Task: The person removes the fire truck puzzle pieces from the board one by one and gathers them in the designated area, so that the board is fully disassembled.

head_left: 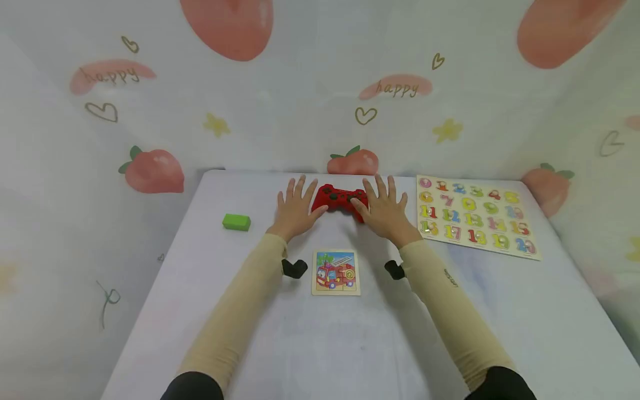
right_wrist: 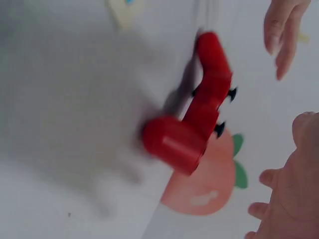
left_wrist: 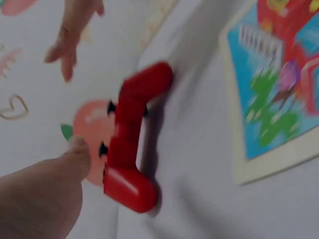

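Note:
A red game controller (head_left: 334, 198) with black thumbsticks lies toward the back of the white table. Just left of it, my left hand (head_left: 294, 212) is spread with straight fingers and holds nothing. Over the controller's right end, my right hand (head_left: 386, 214) is likewise spread, its thumb overlapping the controller in the head view. Both wrist views show the controller (left_wrist: 128, 142) free of any grip, with a gap between it and the right hand (right_wrist: 294, 184). Nearer the front lies a square fire-truck picture puzzle (head_left: 336, 272), between the two forearms.
On the left of the table is a green block (head_left: 236, 223). A number puzzle board (head_left: 475, 218) with colourful numerals lies at the back right. Behind the table hangs a white curtain (head_left: 300, 94) printed with peaches. Black wrist mounts (head_left: 294, 269) jut inward from the sleeves.

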`<action>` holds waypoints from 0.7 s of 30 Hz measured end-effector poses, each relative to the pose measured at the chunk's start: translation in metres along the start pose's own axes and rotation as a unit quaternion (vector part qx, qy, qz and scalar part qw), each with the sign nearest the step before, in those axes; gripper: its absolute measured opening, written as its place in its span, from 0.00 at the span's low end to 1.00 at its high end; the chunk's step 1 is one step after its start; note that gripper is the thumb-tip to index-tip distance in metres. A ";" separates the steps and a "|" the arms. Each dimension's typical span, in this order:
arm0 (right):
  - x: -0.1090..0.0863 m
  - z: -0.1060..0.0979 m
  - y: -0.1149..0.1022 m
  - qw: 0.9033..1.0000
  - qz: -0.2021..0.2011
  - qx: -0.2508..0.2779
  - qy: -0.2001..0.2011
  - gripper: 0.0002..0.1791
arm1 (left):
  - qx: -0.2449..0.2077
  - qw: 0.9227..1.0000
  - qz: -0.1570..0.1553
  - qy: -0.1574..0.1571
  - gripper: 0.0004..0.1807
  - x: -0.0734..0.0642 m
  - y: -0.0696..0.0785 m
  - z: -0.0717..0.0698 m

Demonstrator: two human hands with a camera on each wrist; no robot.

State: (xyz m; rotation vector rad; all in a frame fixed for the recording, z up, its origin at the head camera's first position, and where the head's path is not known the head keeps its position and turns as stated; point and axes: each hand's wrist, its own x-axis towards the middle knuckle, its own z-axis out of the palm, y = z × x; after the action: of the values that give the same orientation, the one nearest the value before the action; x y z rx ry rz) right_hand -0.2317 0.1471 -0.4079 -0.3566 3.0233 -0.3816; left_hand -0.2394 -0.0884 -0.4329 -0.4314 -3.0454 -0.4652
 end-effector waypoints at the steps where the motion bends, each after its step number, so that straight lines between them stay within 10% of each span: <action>1: -0.007 0.000 -0.002 1.000 -0.006 0.005 -0.003 0.44 | -0.019 1.000 0.011 -0.007 0.42 -0.008 0.001 0.000; 11: -0.072 0.039 -0.017 0.994 -0.077 0.008 -0.071 0.34 | -0.147 0.979 0.110 -0.085 0.43 -0.110 0.014 0.044; 21: -0.081 0.060 -0.019 0.991 -0.085 0.074 -0.076 0.26 | -0.063 0.989 0.131 -0.040 0.34 -0.131 0.013 0.070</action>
State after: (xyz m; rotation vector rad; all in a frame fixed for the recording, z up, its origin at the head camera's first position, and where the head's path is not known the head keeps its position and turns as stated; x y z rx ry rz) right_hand -0.1433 0.1347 -0.4573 -0.6051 2.8047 -0.5603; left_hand -0.1088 -0.0912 -0.5057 -0.8621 -2.9813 -0.6404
